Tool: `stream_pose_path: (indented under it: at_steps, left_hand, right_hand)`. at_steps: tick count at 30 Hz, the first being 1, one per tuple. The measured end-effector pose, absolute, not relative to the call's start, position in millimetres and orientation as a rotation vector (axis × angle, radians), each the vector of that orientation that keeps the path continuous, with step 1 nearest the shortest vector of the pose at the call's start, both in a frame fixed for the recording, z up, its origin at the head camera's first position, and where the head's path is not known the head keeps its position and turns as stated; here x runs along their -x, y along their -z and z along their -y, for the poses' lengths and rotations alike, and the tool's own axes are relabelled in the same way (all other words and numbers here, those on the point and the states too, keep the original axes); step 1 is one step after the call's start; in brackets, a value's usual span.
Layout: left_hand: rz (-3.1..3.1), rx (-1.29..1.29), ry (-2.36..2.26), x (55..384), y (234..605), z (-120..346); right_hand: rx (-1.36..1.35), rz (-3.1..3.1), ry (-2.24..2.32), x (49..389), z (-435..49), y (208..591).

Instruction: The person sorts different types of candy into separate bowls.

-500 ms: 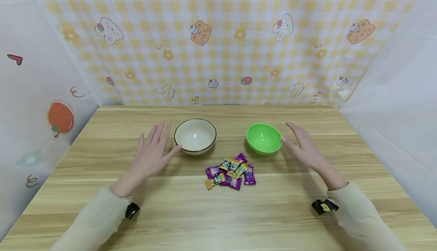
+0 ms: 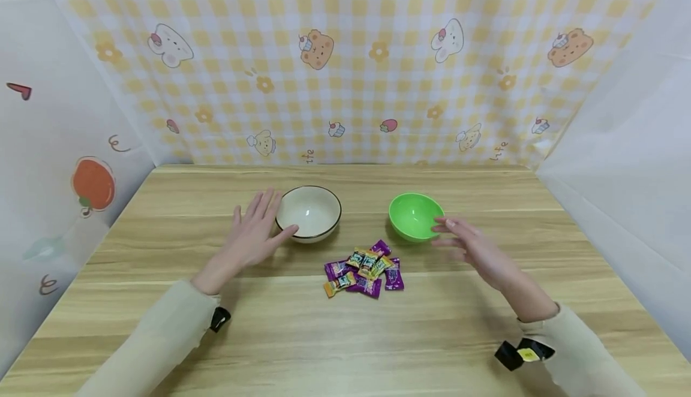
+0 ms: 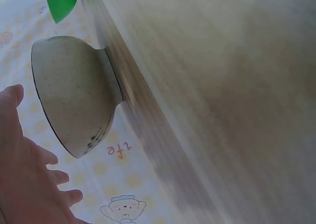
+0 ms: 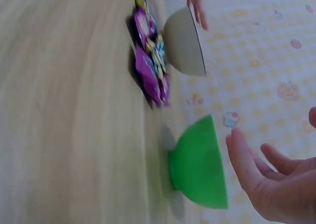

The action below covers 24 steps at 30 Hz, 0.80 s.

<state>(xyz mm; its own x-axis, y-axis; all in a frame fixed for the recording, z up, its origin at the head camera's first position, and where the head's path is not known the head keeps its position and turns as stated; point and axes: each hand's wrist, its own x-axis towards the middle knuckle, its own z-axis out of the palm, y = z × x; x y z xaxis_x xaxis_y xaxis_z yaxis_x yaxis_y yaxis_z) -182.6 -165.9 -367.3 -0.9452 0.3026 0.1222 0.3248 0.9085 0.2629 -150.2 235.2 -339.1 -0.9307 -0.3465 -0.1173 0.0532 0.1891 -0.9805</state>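
Note:
A white bowl with a dark rim (image 2: 310, 208) stands left of a smaller green bowl (image 2: 412, 214) on the wooden table. Close in front of them lies a small heap of wrapped candies (image 2: 369, 268), purple and yellow. Over the left side of the white bowl, my left hand (image 2: 249, 238) spreads its fingers, its thumb overlapping the rim in the head view. My right hand (image 2: 483, 259) hovers at the green bowl's right edge; in the right wrist view a gap shows between its fingers (image 4: 242, 157) and that bowl. Neither hand holds anything.
A yellow checked cloth (image 2: 356, 103) with cartoon prints hangs behind the table's back edge. White sheets (image 2: 637, 133) close off both sides. Black wrist straps (image 2: 523, 354) sit near both sleeve cuffs.
My left hand has shifted slightly right, further over the white bowl. The right hand's fingers have swung down and left from beside the green bowl to overlap its rim. Bowls and candies stay put.

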Motion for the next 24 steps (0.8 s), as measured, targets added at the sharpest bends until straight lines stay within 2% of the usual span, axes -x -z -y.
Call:
stream_pose_path:
  at_steps: [7,16,24]
  left_hand:
    - [3.017,0.517,0.416,184.9,368.6,165.9]
    - [3.043,0.524,0.396,185.6,372.0,164.9]
    - [3.068,0.523,0.393,184.8,371.3,163.2]
  right_hand:
    - [0.218,-1.91,1.729,147.9,-219.8,356.6]
    - [0.161,-1.941,1.654,151.2,-204.6,374.3]
    - [0.235,-2.091,1.525,154.6,-190.6,382.4]
